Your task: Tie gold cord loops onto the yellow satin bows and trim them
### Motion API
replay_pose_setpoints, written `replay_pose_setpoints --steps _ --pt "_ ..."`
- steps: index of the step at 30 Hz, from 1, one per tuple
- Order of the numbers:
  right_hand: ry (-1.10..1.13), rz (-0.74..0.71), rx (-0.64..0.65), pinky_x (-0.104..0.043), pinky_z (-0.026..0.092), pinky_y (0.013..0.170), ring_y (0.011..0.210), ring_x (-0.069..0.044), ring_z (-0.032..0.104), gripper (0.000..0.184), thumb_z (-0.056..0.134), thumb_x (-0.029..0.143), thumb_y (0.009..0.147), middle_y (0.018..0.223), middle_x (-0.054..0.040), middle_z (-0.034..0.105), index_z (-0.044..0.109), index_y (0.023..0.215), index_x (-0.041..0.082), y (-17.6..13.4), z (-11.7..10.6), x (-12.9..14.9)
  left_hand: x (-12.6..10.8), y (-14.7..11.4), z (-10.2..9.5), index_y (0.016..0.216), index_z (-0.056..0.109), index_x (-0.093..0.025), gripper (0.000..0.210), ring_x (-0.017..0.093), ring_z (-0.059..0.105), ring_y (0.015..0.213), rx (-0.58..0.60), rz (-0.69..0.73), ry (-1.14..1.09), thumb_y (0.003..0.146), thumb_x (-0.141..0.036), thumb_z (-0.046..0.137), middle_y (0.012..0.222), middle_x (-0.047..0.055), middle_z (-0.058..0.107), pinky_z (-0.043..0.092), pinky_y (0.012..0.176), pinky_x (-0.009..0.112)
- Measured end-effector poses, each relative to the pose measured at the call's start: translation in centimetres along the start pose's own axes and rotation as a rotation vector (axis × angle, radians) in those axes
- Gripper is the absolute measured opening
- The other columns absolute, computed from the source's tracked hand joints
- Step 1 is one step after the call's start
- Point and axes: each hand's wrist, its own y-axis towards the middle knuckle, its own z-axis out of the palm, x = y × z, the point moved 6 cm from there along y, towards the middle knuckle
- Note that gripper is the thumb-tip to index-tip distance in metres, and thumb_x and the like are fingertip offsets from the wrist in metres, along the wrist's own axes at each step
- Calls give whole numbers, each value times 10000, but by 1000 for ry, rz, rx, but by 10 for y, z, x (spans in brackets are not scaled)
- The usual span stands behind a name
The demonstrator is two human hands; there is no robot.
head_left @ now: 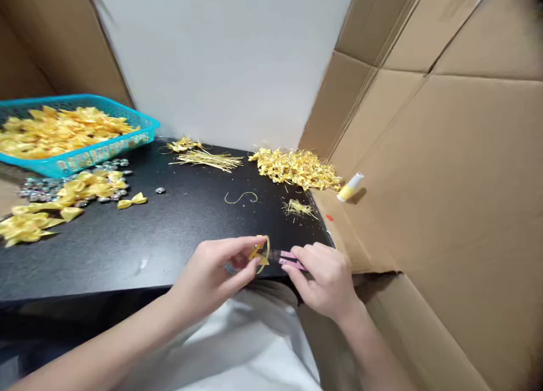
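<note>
head view: over the near edge of the black counter, the left hand has its grip pinched, thumb and fingertips drawn together on a small yellow bow, with a thin yellow loop curving beside the fingertips. the right hand has its grip folded around a pink-handled tool, thumb against fingers, the two handle arms slightly apart; its front end points at the bow but is too blurred to tell whether they touch. the fingertip pinch probably steadies something so small while leaving one side free for the tool.

supplies seem sorted for easy reach: on the left, a perforated turquoise plastic basket is heaped with glossy, ribbon-like bows, and loose bows lie among shiny silver beads in front of it. straight, wiry yellow strands are gathered at the back, perhaps so that one can be picked off singly. a crinkled mound of smaller yellow pieces sits at the far right, with fine, hair-like clippings just in front. a single s-curved strand lies apart. smooth brown cardboard walls the right side, perhaps to contain stray bits.
</note>
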Motion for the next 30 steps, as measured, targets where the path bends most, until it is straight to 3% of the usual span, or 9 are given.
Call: replay_pose_setpoints --steps 6,9,11,15,18,22,25,28,30 --pt "19 31 -8 -267 294 546 539 -126 466 194 527 289 907 577 -5 584 630 786 176 -1 4 -5 8 2 4 1078 687 -185 267 86 590 548 30 -24 -7 840 -219 571 686 -11 687 501 541 166" --pt "55 116 1 -254 343 572 583 -134 537 194 522 319 908 640 -17 635 639 829 187 -6 4 -17 12 4 6 1078 686 -174 266 90 584 542 52 -46 -43 848 -236 567 675 -8 683 504 540 175" --pt "37 264 32 -250 374 601 647 -148 597 212 507 366 912 739 -31 680 643 909 203 -13 4 -40 14 5 6 1085 681 -167 272 97 591 551 65 -63 -75 852 -250 568 688 1 690 507 542 181" --pt "-224 731 162 -277 377 606 719 -207 635 340 434 452 929 851 -72 694 573 1135 221 -38 3 -115 20 7 6 1156 644 -180 309 115 628 627 99 -60 -148 874 -263 551 821 33 717 521 588 201" --pt "-417 923 276 -307 383 631 778 -242 618 354 373 440 946 877 -115 662 568 1094 184 -58 4 -162 28 9 5 1235 587 -215 350 131 645 708 138 -41 -217 890 -257 539 880 39 712 528 653 226" --pt "-500 887 251 -370 412 763 993 -280 544 309 427 420 925 1040 -127 612 622 998 193 -67 7 -190 40 12 4 1263 540 -214 369 151 639 775 201 -99 -379 902 -284 545 971 72 688 525 694 260" --pt "-493 926 198 -435 415 804 1051 -321 500 319 472 433 894 1114 -138 585 664 991 197 -69 8 -197 43 16 4 1245 517 -202 355 146 614 774 237 -135 -553 908 -309 544 916 61 653 510 681 254" --pt "-370 879 52 -469 416 846 1071 -335 486 302 525 411 860 1128 -155 580 672 979 175 -52 6 -182 44 21 4 1206 496 -207 312 119 576 711 271 -127 -629 916 -315 534 796 10 592 482 657 234" --pt "-130 707 -62 -423 435 864 1027 -284 522 258 551 383 849 1071 -132 605 658 965 178 -27 8 -150 44 23 4 1181 477 -209 279 113 563 699 283 -118 -603 927 -320 512 775 -4 567 468 656 232"
